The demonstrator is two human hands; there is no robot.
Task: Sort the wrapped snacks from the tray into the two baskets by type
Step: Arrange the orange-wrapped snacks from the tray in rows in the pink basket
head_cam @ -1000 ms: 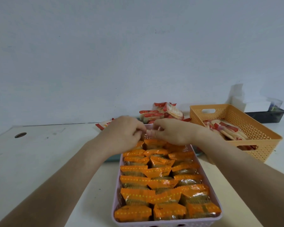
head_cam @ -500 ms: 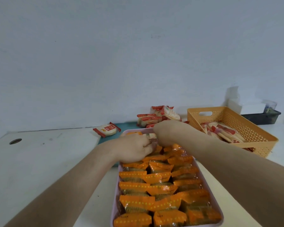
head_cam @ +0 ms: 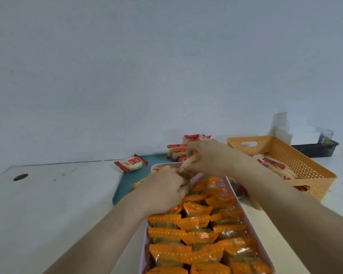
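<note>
The right hand (head_cam: 210,158) pinched a pale snack (head_cam: 187,162) just above the far end of the pink basket (head_cam: 222,184). The left hand (head_cam: 162,191) lay curled on orange snacks (head_cam: 196,222) inside it; whether it gripped anything could not be told.

The near basket (head_cam: 221,184), full of wrapped snacks (head_cam: 196,234), stands before the tray (head_cam: 127,184), where a loose snack (head_cam: 130,163) lies far left. A second basket (head_cam: 297,165) sits to the right, a bin (head_cam: 315,149) behind it.
</note>
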